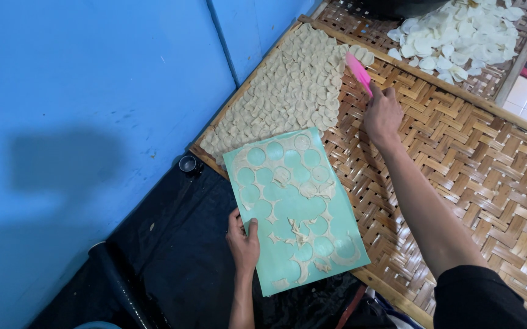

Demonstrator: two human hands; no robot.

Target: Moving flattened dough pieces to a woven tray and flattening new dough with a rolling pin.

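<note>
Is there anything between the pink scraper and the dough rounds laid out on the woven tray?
Nothing visible. The right hand holds the pink scraper with its tip at the edge of the dough rounds; only bare woven tray lies beside it.

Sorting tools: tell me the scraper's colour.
Pink scraper, in the right hand; head view.

A woven bamboo tray (470,158) carries most things — overlapping pale dough rounds (294,85) cover its far left part, and a green sheet (294,207) with dough scraps lies half on its near edge, half over black plastic (178,256) on the floor.
</note>
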